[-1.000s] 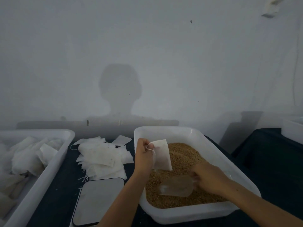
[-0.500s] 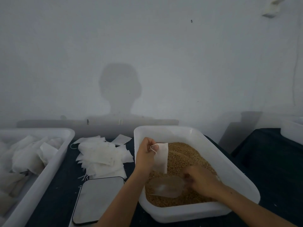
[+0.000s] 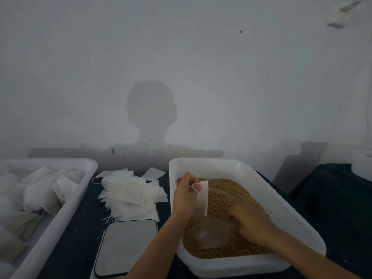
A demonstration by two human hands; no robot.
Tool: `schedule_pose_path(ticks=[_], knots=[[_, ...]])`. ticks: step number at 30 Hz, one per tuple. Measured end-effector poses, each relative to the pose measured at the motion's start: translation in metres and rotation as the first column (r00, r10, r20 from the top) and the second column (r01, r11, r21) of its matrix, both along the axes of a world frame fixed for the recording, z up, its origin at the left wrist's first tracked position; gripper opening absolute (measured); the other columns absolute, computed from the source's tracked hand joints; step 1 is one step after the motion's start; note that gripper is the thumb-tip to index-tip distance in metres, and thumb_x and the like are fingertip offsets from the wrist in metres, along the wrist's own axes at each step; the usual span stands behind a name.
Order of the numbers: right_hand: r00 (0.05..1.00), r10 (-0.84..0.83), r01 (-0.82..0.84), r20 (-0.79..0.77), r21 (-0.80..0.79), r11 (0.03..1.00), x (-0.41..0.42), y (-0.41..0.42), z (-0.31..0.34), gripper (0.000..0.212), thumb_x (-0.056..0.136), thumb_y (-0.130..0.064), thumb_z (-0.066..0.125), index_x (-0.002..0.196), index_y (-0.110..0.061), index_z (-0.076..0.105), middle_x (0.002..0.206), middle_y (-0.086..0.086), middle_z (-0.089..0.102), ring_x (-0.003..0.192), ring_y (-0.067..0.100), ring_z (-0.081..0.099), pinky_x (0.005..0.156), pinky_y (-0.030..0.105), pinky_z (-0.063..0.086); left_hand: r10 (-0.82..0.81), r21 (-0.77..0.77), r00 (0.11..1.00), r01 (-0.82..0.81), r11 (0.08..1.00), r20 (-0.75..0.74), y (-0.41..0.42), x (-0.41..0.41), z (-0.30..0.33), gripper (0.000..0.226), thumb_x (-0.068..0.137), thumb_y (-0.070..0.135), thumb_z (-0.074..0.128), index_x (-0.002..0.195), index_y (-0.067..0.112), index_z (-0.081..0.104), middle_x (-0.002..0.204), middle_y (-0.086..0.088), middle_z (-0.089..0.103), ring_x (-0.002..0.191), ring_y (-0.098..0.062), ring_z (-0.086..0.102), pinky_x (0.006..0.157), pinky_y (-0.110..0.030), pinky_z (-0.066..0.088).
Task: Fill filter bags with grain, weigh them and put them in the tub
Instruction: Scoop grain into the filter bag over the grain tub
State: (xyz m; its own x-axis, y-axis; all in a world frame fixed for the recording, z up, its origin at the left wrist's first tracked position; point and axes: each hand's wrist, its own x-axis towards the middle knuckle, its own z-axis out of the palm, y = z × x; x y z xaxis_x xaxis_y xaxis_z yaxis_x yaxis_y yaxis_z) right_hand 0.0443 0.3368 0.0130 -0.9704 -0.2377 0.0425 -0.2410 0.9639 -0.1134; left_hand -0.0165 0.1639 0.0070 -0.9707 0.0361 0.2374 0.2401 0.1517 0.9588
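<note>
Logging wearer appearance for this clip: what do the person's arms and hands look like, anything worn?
Both forearms are bare as far as the frame shows: no sleeves, gloves or watch visible. The left hand and right hand show no rings that I can make out, though the light is dim and the right hand is blurred.

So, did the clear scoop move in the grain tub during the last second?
Yes. The clear scoop slid left across the grain, toward the grain tub's left wall.
</note>
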Motion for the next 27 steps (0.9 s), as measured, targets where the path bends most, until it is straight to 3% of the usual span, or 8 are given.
schedule_pose_path(ticks=[4, 6, 11, 14, 17, 21, 24, 27], knots=[[0.994, -0.044, 0.055, 0.098, -0.11, 0.992, 0.003, 0.017, 0.016, 0.012, 0.079, -0.023, 0.072, 0.081, -0.031, 0.062, 0.092, -0.014, 0.062, 0.089, 0.0, 0.055, 0.08, 0.017, 0.046, -0.037, -0.143, 0.999, 0.032, 0.989, -0.035, 0.003, 0.002, -0.003, 0.034, 0.088, -0.007, 0.048, 0.068, 0.02, 0.045, 0.079, 0.005, 0.055, 0.081, -0.014, 0.053, 0.066, -0.016, 0.039], [0.983, -0.072, 0.104, 0.17, -0.19, 0.976, 0.009, 0.027, 0.031, 0.021, 0.073, -0.021, 0.077, 0.072, -0.032, 0.059, 0.089, -0.013, 0.062, 0.091, 0.0, 0.056, 0.087, 0.024, 0.047, -0.035, -0.192, 0.999, 0.028, 0.981, -0.035, 0.006, 0.003, -0.006, 0.039, 0.086, -0.013, 0.042, 0.064, 0.02, 0.044, 0.076, 0.004, 0.053, 0.084, -0.021, 0.057, 0.067, -0.02, 0.041], [0.978, -0.184, 0.201, 0.097, -0.205, 0.958, 0.015, 0.049, 0.065, 0.018, 0.072, -0.02, 0.079, 0.077, -0.027, 0.064, 0.088, -0.012, 0.061, 0.087, 0.003, 0.057, 0.085, 0.028, 0.047, -0.061, -0.352, 0.998, 0.051, 0.935, -0.02, 0.011, 0.003, -0.013, 0.038, 0.084, -0.011, 0.043, 0.063, 0.02, 0.043, 0.07, 0.006, 0.05, 0.066, -0.006, 0.047, 0.064, -0.019, 0.042], [0.966, -0.257, 0.25, -0.023, -0.16, 0.955, 0.011, 0.049, 0.072, 0.016, 0.074, -0.023, 0.078, 0.084, -0.021, 0.066, 0.088, -0.012, 0.063, 0.084, 0.004, 0.058, 0.078, 0.028, 0.047, -0.094, -0.432, 0.995, 0.07, 0.899, -0.034, 0.011, 0.003, -0.01, 0.037, 0.084, -0.003, 0.057, 0.061, 0.022, 0.043, 0.07, 0.011, 0.051, 0.061, 0.006, 0.044, 0.056, -0.006, 0.035], [0.958, -0.266, 0.258, -0.104, -0.085, 0.962, 0.005, 0.041, 0.076, 0.015, 0.076, -0.023, 0.076, 0.085, -0.023, 0.064, 0.09, -0.011, 0.062, 0.083, 0.006, 0.058, 0.075, 0.028, 0.048, -0.14, -0.415, 0.99, 0.122, 0.902, -0.014, 0.012, 0.005, -0.007, 0.036, 0.081, -0.004, 0.059, 0.058, 0.02, 0.045, 0.068, 0.009, 0.055, 0.054, 0.01, 0.048, 0.053, 0.0, 0.036], [0.959, -0.219, 0.229, -0.18, 0.037, 0.973, 0.0, 0.031, 0.08, 0.019, 0.078, -0.022, 0.073, 0.084, -0.029, 0.056, 0.093, -0.009, 0.058, 0.086, 0.01, 0.056, 0.078, 0.029, 0.048, -0.163, -0.395, 0.987, 0.143, 0.907, -0.017, 0.011, 0.006, -0.006, 0.038, 0.08, -0.006, 0.061, 0.057, 0.02, 0.047, 0.068, 0.011, 0.053, 0.055, 0.008, 0.05, 0.052, 0.0, 0.039], [0.949, -0.158, 0.203, -0.273, 0.148, 0.968, -0.002, 0.026, 0.084, 0.017, 0.081, -0.024, 0.07, 0.096, -0.027, 0.061, 0.098, -0.01, 0.058, 0.09, 0.011, 0.057, 0.077, 0.027, 0.045, -0.165, -0.425, 0.985, 0.132, 0.896, -0.041, 0.01, 0.003, -0.007, 0.031, 0.079, -0.003, 0.067, 0.062, 0.019, 0.053, 0.075, 0.008, 0.056, 0.067, -0.001, 0.053, 0.053, 0.0, 0.039], [0.926, -0.072, 0.181, -0.369, 0.268, 0.946, -0.002, 0.022, 0.087, 0.02, 0.084, -0.024, 0.065, 0.103, -0.03, 0.061, 0.101, -0.013, 0.058, 0.089, 0.006, 0.056, 0.069, 0.022, 0.031, -0.158, -0.469, 0.985, 0.109, 0.877, -0.068, 0.01, 0.002, -0.009, 0.02, 0.078, 0.003, 0.071, 0.071, 0.018, 0.059, 0.083, 0.007, 0.058, 0.078, -0.007, 0.053, 0.063, -0.008, 0.042]])
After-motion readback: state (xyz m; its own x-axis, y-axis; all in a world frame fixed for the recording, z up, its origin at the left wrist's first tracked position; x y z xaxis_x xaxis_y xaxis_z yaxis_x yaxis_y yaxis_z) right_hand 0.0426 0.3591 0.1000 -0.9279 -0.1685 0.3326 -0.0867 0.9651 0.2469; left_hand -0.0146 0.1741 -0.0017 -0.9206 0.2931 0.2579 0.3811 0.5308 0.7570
